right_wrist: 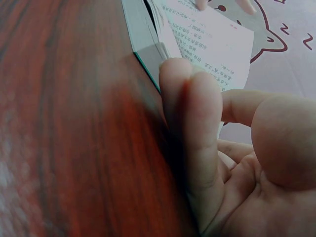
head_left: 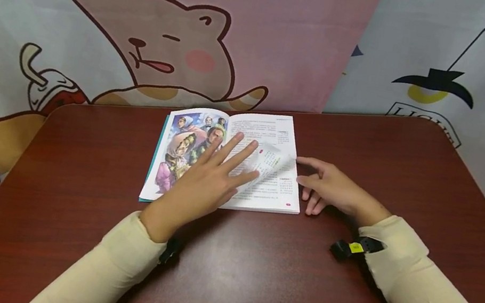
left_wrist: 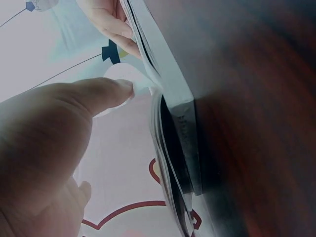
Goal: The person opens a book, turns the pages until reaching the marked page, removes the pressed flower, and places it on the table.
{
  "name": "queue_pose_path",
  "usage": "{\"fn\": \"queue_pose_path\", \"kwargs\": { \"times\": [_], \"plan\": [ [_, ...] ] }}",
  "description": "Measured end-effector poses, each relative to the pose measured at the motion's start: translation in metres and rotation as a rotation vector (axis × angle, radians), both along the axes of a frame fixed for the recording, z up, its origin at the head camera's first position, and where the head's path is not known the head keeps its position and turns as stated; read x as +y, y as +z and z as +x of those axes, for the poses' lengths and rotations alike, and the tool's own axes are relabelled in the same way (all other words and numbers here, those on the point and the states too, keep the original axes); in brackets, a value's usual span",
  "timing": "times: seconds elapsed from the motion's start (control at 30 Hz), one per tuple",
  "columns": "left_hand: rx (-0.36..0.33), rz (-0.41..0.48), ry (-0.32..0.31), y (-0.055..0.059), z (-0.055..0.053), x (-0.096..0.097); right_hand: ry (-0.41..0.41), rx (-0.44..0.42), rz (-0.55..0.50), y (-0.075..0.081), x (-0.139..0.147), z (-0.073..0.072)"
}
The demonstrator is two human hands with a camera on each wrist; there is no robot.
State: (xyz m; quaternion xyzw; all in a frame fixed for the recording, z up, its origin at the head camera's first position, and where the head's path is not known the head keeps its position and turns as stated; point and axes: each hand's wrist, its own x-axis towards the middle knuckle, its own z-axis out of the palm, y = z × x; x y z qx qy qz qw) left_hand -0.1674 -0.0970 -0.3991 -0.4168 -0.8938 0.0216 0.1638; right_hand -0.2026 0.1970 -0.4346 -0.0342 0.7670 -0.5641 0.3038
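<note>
An open book (head_left: 284,191) lies on the table, with a colour picture of several people on its left page (head_left: 169,171) and printed text on the right. Between these, a single leaf (head_left: 270,161) stands lifted and blurred; the right wrist view shows this leaf (right_wrist: 224,47) raised off the pages. My left hand (head_left: 213,179) is over the middle of the book, fingers spread and straight, its thumb (left_wrist: 106,94) against the lifted leaf. At the book's right edge is my right hand (head_left: 333,189), with forefinger and thumb extended to the page edge and the other fingers loosely bent below.
The dark red wooden table (head_left: 249,277) extends around the book. Behind it hangs a cloth backdrop (head_left: 292,35) with cartoon animals, meeting the table's far edge. A black strap with a yellow tag (head_left: 356,247) is worn at the right wrist.
</note>
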Motion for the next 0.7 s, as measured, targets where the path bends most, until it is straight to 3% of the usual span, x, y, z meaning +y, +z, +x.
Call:
{"fn": "queue_pose_path", "kwargs": {
  "times": [0.2, 0.47, 0.7],
  "plan": [
    [-0.034, 0.009, -0.008, -0.0011, 0.0007, -0.0006, 0.001, 0.002, 0.004, 0.0005, 0.0, 0.0003],
    [-0.027, -0.002, 0.001, 0.0004, -0.0001, -0.0009, 0.001, -0.001, 0.003, 0.0036, -0.0003, 0.0008],
    [-0.06, -0.013, -0.039, 0.0002, 0.0007, -0.0014, 0.007, -0.002, 0.003, 0.002, -0.0006, 0.0001]
  ]
}}
